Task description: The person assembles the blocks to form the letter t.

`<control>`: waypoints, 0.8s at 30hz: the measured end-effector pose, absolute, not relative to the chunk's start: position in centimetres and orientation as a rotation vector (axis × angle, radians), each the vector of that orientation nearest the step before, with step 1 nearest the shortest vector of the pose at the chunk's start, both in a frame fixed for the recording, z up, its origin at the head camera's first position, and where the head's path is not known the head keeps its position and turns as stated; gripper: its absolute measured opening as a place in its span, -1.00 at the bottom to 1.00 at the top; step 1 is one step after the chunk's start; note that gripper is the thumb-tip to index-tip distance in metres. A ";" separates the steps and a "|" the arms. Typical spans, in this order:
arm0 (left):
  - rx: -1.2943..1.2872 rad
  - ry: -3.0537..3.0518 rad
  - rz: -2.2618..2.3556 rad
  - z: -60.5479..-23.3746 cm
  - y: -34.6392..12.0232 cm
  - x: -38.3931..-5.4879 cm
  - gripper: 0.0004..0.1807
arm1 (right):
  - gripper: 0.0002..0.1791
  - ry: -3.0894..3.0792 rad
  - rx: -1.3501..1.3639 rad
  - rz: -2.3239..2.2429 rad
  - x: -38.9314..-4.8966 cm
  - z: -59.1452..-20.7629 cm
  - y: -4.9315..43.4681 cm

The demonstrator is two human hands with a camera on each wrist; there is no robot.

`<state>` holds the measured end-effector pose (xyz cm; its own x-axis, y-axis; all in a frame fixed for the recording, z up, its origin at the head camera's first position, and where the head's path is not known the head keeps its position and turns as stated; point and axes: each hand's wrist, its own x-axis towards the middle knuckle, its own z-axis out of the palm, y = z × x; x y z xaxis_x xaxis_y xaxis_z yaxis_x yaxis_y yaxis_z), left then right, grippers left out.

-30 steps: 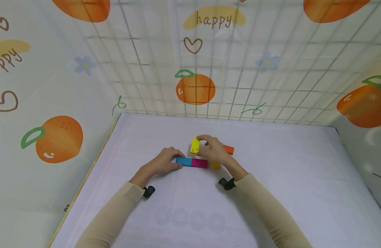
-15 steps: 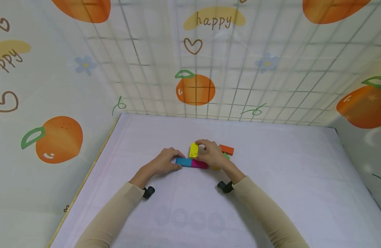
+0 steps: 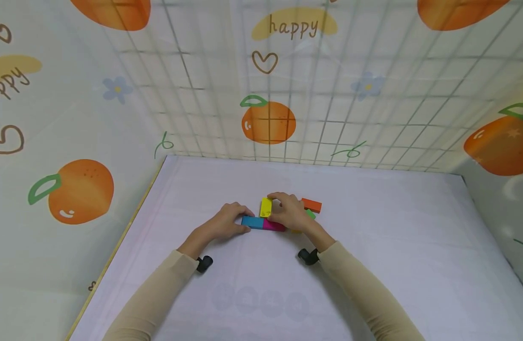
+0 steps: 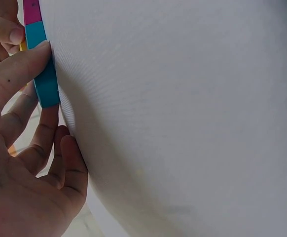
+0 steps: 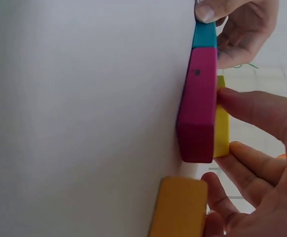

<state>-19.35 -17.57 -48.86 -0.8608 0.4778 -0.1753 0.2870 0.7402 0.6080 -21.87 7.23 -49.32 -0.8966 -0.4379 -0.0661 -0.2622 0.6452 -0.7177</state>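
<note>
In the head view, a blue block and a magenta block lie end to end in a row. My left hand pinches the blue block at its left end, thumb on the near side and fingers on the far side. Just beyond the row, my right hand holds a yellow block between thumb and fingers. The near end of the yellow block is right at the row's far edge. From the right wrist, the yellow block shows partly hidden behind the magenta one.
To the right of the row lies an orange-red block. A green block pokes out from behind the right hand. An amber block sits past the magenta block's end, mostly covered by the right wrist in the head view. Patterned cloth walls surround the white table.
The right hand has brought the yellow block nearer to me and slightly left, up to the row, then held almost still. The green block has come into sight. The left hand stays put.
</note>
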 end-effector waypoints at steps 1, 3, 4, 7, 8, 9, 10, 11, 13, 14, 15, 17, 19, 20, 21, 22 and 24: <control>0.595 2.624 0.839 -48.9 -17.6 -19.4 -0.63 | -0.34 2.630 -0.571 -1.091 -21.9 -49.3 7.2; 0.593 2.627 0.835 -48.8 -17.6 -19.4 -0.63 | -0.34 2.627 -0.574 -1.084 -22.0 -49.3 7.2; 0.591 2.628 0.832 -48.8 -17.6 -19.4 -0.63 | -0.34 2.628 -0.578 -1.078 -22.0 -49.2 7.2; 0.594 2.631 0.837 -48.8 -17.6 -19.4 -0.63 | -0.34 2.627 -0.588 -1.061 -22.1 -49.1 7.1; 0.594 2.630 0.839 -48.8 -17.6 -19.3 -0.62 | -0.34 2.627 -0.589 -1.052 -22.1 -49.0 7.1; 0.595 2.629 0.843 -48.8 -17.6 -19.3 -0.62 | -0.34 2.627 -0.592 -1.045 -22.2 -49.0 7.1; 0.595 2.629 0.848 -48.8 -17.6 -19.3 -0.62 | -0.34 2.625 -0.592 -1.036 -22.2 -48.9 7.1; 0.596 2.628 0.851 -48.8 -17.6 -19.3 -0.63 | -0.34 2.623 -0.591 -1.030 -22.2 -48.9 7.1; 0.604 2.629 0.855 -48.9 -17.6 -19.3 -0.63 | -0.34 2.616 -0.592 -1.025 -22.2 -48.8 7.1; 0.609 2.628 0.857 -48.9 -17.7 -19.3 -0.63 | -0.34 2.614 -0.592 -1.024 -22.1 -48.8 7.1; 0.615 2.627 0.860 -48.9 -17.7 -19.3 -0.63 | -0.34 2.611 -0.593 -1.024 -22.1 -48.8 7.1; 0.629 2.627 0.864 -49.0 -17.7 -19.3 -0.64 | -0.34 2.608 -0.593 -1.026 -22.1 -48.9 7.2; 0.643 2.627 0.868 -49.1 -17.7 -19.3 -0.64 | -0.34 2.608 -0.594 -1.026 -22.2 -48.9 7.2; 0.641 2.625 0.869 -49.1 -17.7 -19.4 -0.64 | -0.34 2.608 -0.594 -1.024 -22.2 -48.9 7.2; 0.640 2.624 0.868 -49.1 -17.8 -19.4 -0.64 | -0.34 2.607 -0.593 -1.023 -22.2 -49.0 7.2; 0.639 2.624 0.866 -49.1 -17.8 -19.4 -0.64 | -0.33 2.608 -0.593 -1.021 -22.2 -49.0 7.2; 0.632 2.624 0.860 -49.1 -17.8 -19.4 -0.64 | -0.33 2.607 -0.591 -1.018 -22.2 -49.0 7.2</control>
<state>-19.44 -17.76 -49.15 -0.8556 0.4957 -0.1491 0.3112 0.7227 0.6171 -22.22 7.18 -49.00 -0.8769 -0.4681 -0.1089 -0.2703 0.6677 -0.6936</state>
